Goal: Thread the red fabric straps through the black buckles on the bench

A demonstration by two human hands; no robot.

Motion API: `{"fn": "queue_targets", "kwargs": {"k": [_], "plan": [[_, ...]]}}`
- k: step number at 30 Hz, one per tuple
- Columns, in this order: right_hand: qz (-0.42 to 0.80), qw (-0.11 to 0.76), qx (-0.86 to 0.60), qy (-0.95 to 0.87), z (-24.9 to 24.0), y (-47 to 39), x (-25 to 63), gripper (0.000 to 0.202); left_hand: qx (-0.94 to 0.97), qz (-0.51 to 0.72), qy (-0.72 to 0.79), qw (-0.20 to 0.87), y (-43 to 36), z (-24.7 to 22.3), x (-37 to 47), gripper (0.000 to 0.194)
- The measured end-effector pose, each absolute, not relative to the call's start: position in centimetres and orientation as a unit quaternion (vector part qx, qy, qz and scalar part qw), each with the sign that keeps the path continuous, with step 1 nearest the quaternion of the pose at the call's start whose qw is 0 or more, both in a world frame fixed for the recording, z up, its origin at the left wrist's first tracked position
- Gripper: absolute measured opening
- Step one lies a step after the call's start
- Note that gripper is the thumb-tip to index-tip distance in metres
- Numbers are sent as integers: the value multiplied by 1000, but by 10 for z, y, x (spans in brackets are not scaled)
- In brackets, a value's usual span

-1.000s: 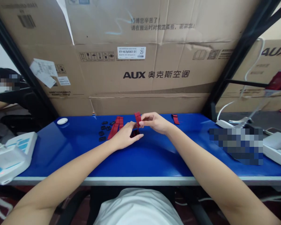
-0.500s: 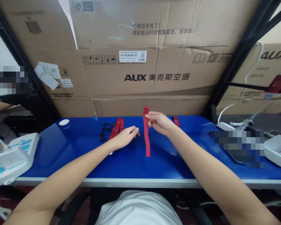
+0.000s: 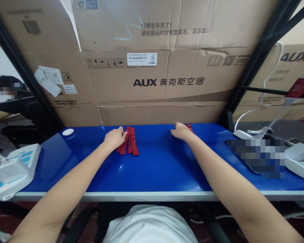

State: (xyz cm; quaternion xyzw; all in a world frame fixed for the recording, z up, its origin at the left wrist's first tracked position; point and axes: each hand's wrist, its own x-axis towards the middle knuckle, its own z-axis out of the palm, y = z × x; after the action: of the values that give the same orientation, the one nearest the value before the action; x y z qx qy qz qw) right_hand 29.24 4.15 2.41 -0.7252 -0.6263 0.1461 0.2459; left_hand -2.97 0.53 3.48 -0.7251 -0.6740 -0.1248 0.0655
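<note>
Several red straps lie side by side on the blue table, left of centre. My left hand is at their left edge, over the spot with the black buckles, which it hides. Its fingers are bent, and what they hold, if anything, cannot be made out. Farther right, my right hand is low over the back of the table, fingers curled and apart from the left straps. Just behind it shows part of a red strap with a black buckle. No strap hangs from my right hand.
A white power strip with a plugged-in adapter sits at the left edge. A round white object lies at the back left. Large cardboard stands behind the table. Another power strip is at right. A person is at far left.
The red strap that hung from my right hand is gone from it; that hand has moved right, beside the buckled strap. My left hand has moved left, from in front of the straps to the buckles.
</note>
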Motion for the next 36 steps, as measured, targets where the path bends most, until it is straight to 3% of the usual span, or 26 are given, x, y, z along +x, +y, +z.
{"fn": "queue_targets", "kwargs": {"k": [4, 10, 15, 17, 21, 24, 27, 31, 36], "plan": [[111, 67, -800, -586, 16, 51, 311, 56, -693, -73, -709, 106, 10, 36, -42, 36], [105, 14, -751, -651, 18, 46, 297, 50, -698, -53, -703, 129, 7, 41, -41, 41], [147, 92, -674, -719, 33, 30, 284, 37, -677, -9, -723, 137, -10, 49, -37, 45], [130, 122, -662, -728, 37, 27, 290, 42, -662, 15, -738, 130, -17, 50, -34, 41], [96, 63, -664, -739, 37, 29, 309, 54, -655, 33, -742, 139, -23, 48, -29, 38], [131, 51, -620, -772, 33, 31, 313, 39, -690, -19, -698, 190, -22, 45, -22, 35], [139, 107, -584, -792, 29, 30, 300, 25, -769, -95, -595, 214, -20, 39, -9, 35], [136, 186, -509, -829, 20, 26, 270, 24, -846, -179, -480, 146, -21, 24, 13, 41], [228, 237, -407, -852, 14, 16, 247, 24, -886, -226, -404, 25, -24, 6, 29, 48]]}}
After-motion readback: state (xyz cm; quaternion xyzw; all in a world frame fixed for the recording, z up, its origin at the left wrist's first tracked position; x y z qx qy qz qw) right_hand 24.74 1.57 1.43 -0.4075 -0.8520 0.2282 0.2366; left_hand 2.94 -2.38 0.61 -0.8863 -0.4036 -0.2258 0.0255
